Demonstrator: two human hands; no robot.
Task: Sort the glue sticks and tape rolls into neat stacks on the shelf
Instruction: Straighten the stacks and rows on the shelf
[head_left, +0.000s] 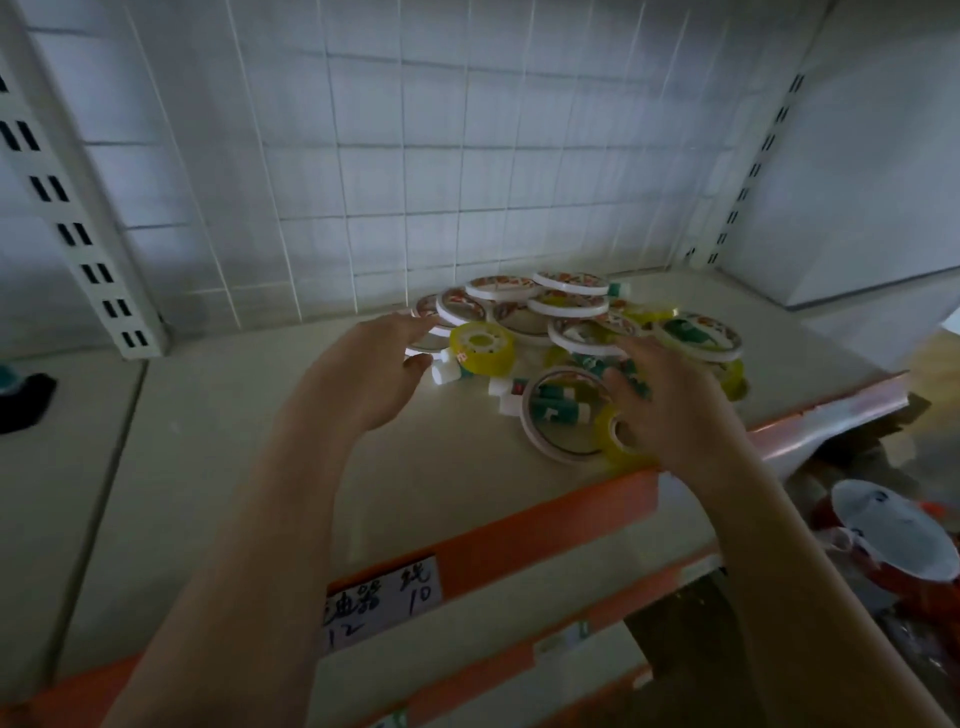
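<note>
A jumbled pile of flat white tape rolls (566, 304), yellow tape rolls (480, 347) and green-and-white glue sticks (558, 410) lies on the beige shelf (260, 441). My left hand (374, 364) reaches to the pile's left edge, fingers extended toward a white roll, thumb near a glue stick cap (441, 371). Over the pile's front right, my right hand (670, 410) has spread fingers resting on glue sticks and a small yellow roll (621, 441). Neither hand visibly holds anything.
The shelf has an orange front lip (545, 525) with a handwritten price label (382, 597). A white wire grid (415, 156) forms the back. Slotted uprights (67, 208) stand at both sides. A dark object (26, 395) sits far left. Lower shelves and a red-white item (888, 535) lie below right.
</note>
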